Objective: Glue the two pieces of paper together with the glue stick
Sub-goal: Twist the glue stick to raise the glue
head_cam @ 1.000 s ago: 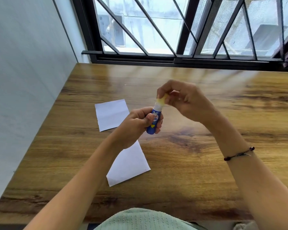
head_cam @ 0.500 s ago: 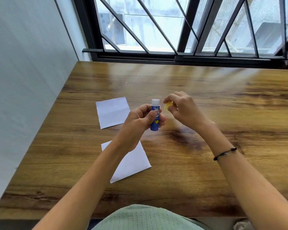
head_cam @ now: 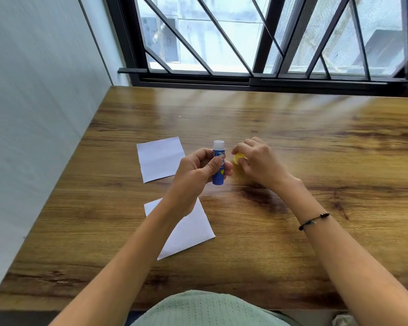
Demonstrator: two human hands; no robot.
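Left hand [head_cam: 198, 170] pinches the light, rigid blue glue stick [head_cam: 218, 167] mid-barrel; right hand [head_cam: 257, 161] pinches its yellow cap [head_cam: 239, 158].

The left hand [head_cam: 198, 170] holds the blue plastic glue stick [head_cam: 218, 163] upright above the brown wooden surface [head_cam: 316, 149], its open end up. Just to its right, apart from the stick, the right hand [head_cam: 257, 161] holds the small yellow round cap [head_cam: 239, 158]. The farther white rectangular paper sheet [head_cam: 159, 158] lies flat on the surface, left of the left hand. The nearer white rectangular paper sheet [head_cam: 189, 231] lies below that hand, partly under its forearm.
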